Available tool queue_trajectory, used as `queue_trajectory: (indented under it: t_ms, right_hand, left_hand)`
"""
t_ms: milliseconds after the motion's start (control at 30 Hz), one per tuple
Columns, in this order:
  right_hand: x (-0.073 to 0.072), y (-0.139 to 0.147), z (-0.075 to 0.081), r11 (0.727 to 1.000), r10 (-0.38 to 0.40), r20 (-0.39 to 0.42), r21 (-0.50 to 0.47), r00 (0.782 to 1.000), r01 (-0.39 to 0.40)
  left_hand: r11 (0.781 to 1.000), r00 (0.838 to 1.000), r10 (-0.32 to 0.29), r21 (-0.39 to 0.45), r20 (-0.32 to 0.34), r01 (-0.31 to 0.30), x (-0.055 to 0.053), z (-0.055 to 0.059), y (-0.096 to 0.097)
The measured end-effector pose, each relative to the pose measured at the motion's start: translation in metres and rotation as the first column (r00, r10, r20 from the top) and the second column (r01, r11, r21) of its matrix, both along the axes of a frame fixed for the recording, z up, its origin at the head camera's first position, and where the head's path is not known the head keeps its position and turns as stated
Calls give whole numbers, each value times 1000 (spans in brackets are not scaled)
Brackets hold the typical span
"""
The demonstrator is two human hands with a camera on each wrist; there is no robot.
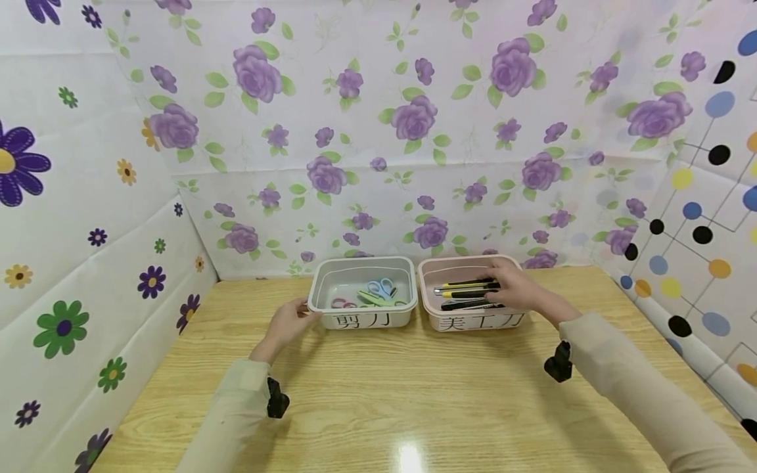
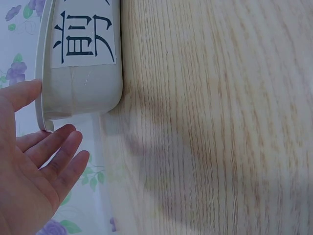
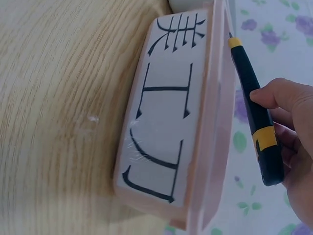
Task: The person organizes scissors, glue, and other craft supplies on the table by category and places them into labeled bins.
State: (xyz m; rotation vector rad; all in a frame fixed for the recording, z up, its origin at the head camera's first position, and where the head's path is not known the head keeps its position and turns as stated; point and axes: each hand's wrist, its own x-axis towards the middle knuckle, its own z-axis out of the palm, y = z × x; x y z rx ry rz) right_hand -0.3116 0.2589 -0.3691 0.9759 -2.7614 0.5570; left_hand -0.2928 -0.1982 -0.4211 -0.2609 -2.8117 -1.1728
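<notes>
On the left stands an off-white plastic basket (image 1: 363, 318) with several scissors (image 1: 383, 299) in it, in light blue, green and pink. My left hand (image 1: 290, 323) holds its near left corner; in the left wrist view the thumb touches the rim and the fingers lie under the corner. Beside it is a pink plastic basket (image 1: 437, 322) containing several utility knives (image 1: 464, 305). Above that basket, my right hand (image 1: 513, 286) grips a black utility knife (image 3: 252, 98) with yellow bands, its tip pointing left in the head view. Some of its fingers are hidden behind the knife.
Both baskets stand near the back edge of a wood-grain table (image 1: 378, 394), with dark lettered labels in front. Behind them hangs a purple-flowered cloth (image 1: 378, 197). Patterned sheets flank the left and right sides. Each sleeve carries a small black wrist camera (image 1: 276, 398).
</notes>
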Motion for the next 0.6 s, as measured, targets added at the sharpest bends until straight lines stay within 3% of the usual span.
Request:
queue_trajectory:
  t_ms: [400,600]
  right_hand:
    - [-14,8,-16,996,-23,106,-83,994,31]
    - [-23,9,-25,995,-20,85,-97,996,28]
  left_hand:
    - [1000,1000,-2,2,-11,2,0,0,1]
    - [1000,1000,1,2,-11,-1,-1,-2,0]
